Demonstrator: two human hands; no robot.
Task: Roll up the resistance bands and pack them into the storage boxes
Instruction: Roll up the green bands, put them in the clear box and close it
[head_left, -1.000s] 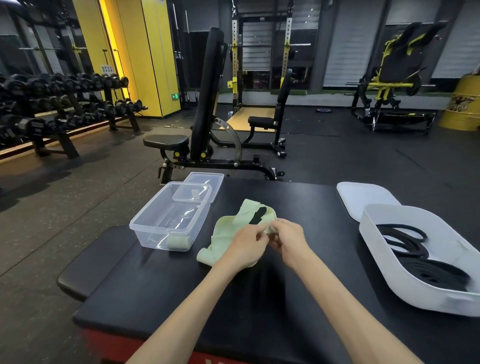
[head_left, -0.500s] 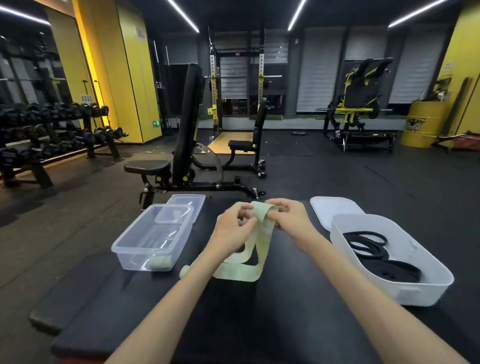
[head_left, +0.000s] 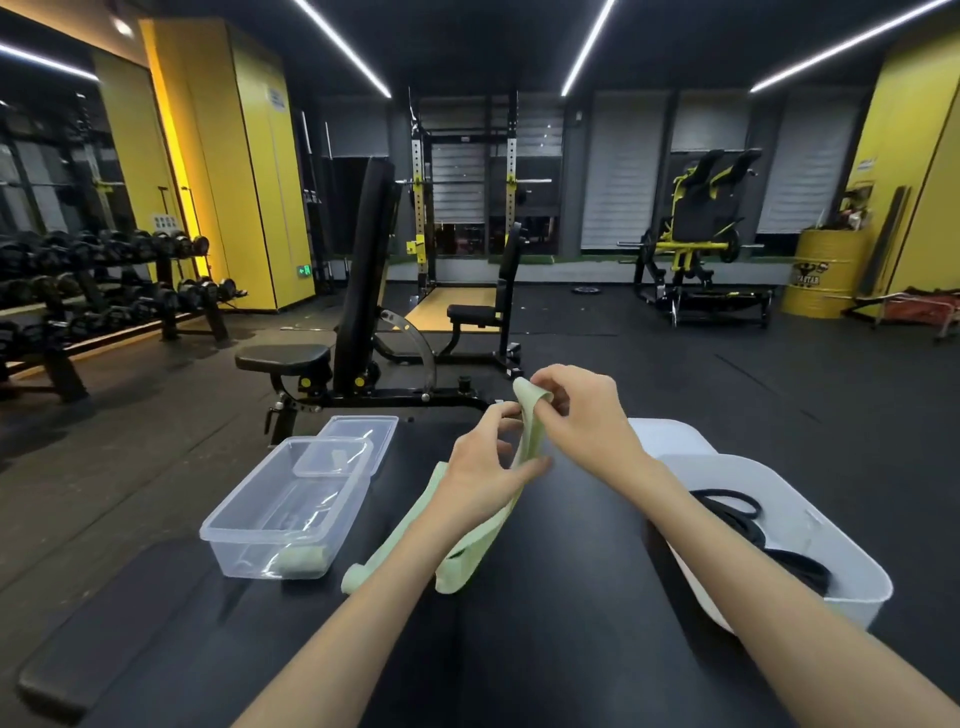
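A pale green resistance band hangs lifted above the black padded platform. My right hand pinches its top end, which folds over my fingertips. My left hand grips the band a little lower, and the loose tail trails down to the platform. A clear plastic storage box stands to the left with a rolled green band in its near corner. A white tub on the right holds black bands.
The clear box's lid lies behind it, and a white lid lies behind the tub. An adjustable bench stands just beyond the platform. A dumbbell rack lines the left wall.
Both hands have raised the green band off the platform, so it now hangs from my fingers. The view has tilted upward.
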